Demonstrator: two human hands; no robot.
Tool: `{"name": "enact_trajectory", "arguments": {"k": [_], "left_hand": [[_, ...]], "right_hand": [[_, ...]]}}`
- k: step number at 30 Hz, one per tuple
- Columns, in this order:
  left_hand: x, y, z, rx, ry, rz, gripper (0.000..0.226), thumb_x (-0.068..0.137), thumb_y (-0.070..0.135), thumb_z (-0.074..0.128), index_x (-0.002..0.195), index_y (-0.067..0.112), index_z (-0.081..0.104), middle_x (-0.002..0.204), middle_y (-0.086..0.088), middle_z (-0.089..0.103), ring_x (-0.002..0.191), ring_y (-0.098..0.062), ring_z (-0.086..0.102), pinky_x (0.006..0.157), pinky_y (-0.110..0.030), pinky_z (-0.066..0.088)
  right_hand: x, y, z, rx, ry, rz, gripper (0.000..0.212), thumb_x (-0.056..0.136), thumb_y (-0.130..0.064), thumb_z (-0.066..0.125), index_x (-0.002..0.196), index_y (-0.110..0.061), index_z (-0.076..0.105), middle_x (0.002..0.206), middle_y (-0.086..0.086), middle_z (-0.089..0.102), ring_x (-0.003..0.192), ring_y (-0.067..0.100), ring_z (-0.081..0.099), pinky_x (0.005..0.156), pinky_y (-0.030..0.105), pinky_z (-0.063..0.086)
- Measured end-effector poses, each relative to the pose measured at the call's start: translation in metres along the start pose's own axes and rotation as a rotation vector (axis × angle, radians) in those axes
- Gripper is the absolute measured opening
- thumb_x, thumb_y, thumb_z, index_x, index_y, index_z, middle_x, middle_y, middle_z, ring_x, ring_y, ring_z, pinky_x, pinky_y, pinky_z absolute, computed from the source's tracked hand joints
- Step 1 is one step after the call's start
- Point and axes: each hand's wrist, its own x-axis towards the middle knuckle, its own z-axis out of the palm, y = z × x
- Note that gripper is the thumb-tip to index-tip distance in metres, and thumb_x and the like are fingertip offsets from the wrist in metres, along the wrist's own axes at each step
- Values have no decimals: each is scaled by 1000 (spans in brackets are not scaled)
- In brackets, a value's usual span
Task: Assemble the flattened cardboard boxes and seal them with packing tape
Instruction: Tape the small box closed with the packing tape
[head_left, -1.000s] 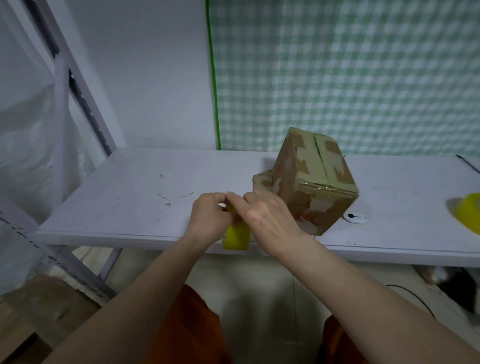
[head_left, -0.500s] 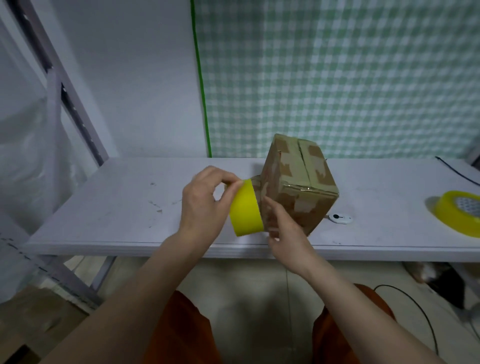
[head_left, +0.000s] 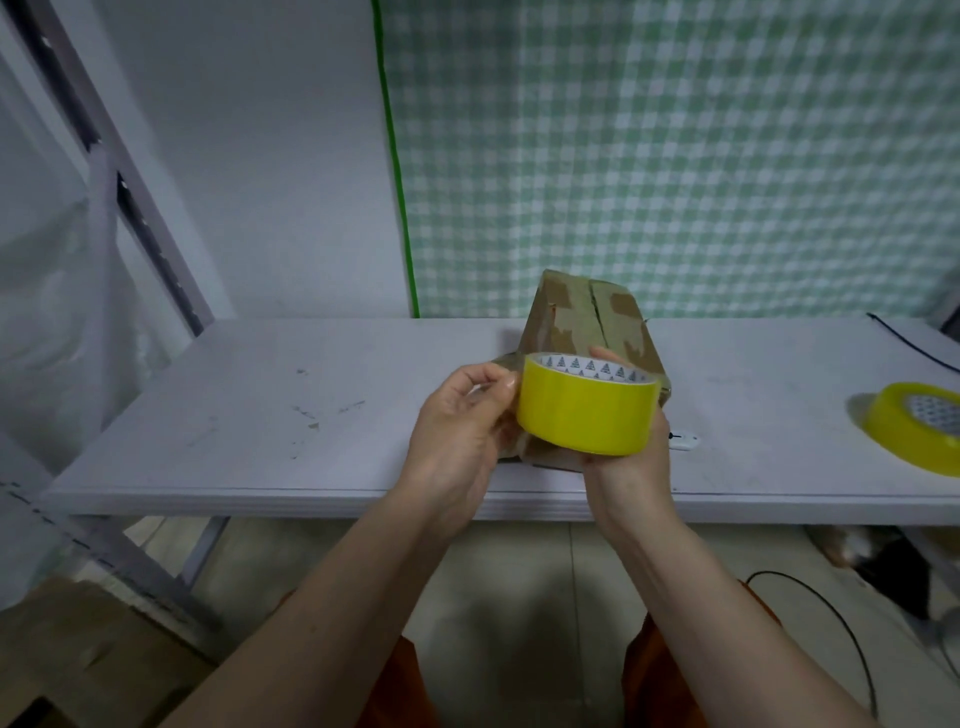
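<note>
A closed cardboard box (head_left: 587, 322) stands on the table (head_left: 260, 415), its contents hidden. In front of it the right hand (head_left: 631, 457) cups a yellow tape roll (head_left: 587, 415) from below, fingers curled round it. The left hand (head_left: 462, 431) pinches the roll's left edge.

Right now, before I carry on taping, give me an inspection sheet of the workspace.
Surface: white table, scuffed, with small debris marks.
Job's things: box on the table, top seam untaped; tape roll held in front of it.
Clutter: second roll at right; small white device beside the box.
Hands: right hand holds the roll from below; left hand pinches at its edge.
Cables: black cable on the table; another on the floor.
Surroundings: checked curtain, metal frame.
</note>
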Motion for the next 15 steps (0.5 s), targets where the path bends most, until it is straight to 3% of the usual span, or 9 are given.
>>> {"name": "enact_trajectory", "arguments": {"k": [4,7,9,11,15], "left_hand": [[1,-11,2,112,107,-17,8,84,5,66,91,6,63,81,-12,70,78,-25,61,78,-40,52],[0,-18,5,-41,21,-213,41,68,14,71,106,-1,66,97,-20,71,85,-27,66,80,-37,57],[-2,-23,10,-86,-12,-312,27,68,13,70,92,1,72,91,-16,72,80,-22,67,72,-29,60],[-2,-27,15,-21,40,-295,7,80,4,67,85,2,72,84,-14,72,73,-19,67,67,-27,59],[6,-27,14,45,214,-148,8,85,0,67,80,5,70,69,-8,65,59,-12,59,65,-25,55]], "right_hand": [[-3,-8,-11,-150,8,-50,25,99,-7,44,101,-22,65,90,0,67,63,0,65,45,16,47],[-3,-8,-26,-253,11,-147,25,97,-3,48,105,-20,64,91,-3,67,67,-3,63,50,14,47],[-3,-7,-35,-298,16,-190,28,93,2,53,101,-21,65,89,-8,68,74,-3,64,57,13,49],[-1,-7,-44,-407,18,-234,30,87,7,55,100,-18,65,88,-9,67,77,-2,63,60,13,48],[16,-10,-78,-543,195,-254,40,83,19,45,108,-10,59,95,4,62,83,18,59,56,17,52]]}}
